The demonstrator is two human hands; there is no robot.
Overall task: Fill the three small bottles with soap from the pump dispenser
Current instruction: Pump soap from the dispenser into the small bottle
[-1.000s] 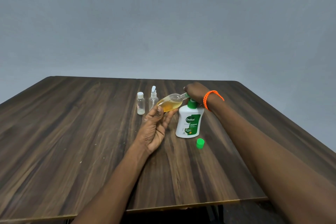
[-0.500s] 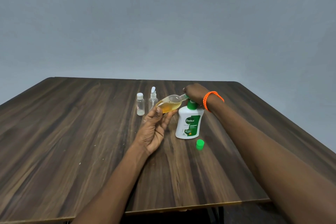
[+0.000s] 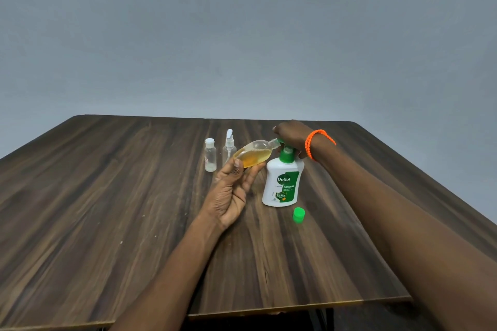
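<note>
Filling is under way — the left hand [image 3: 231,191] grasps a tilted bottle [image 3: 252,155], its mouth at the pump dispenser [image 3: 283,183] nozzle. The right hand [image 3: 291,134] presses the pump head, its grip hidden. Next — judge the level, then cap with the green cap [image 3: 298,215] at 5 o'clock of the dispenser.

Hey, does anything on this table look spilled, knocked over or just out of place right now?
Nothing looks spilled. A green cap lies loose on the table beside the dispenser. The bottle in the left hand is tilted nearly flat, mouth at the pump; that suits the filling.
</note>
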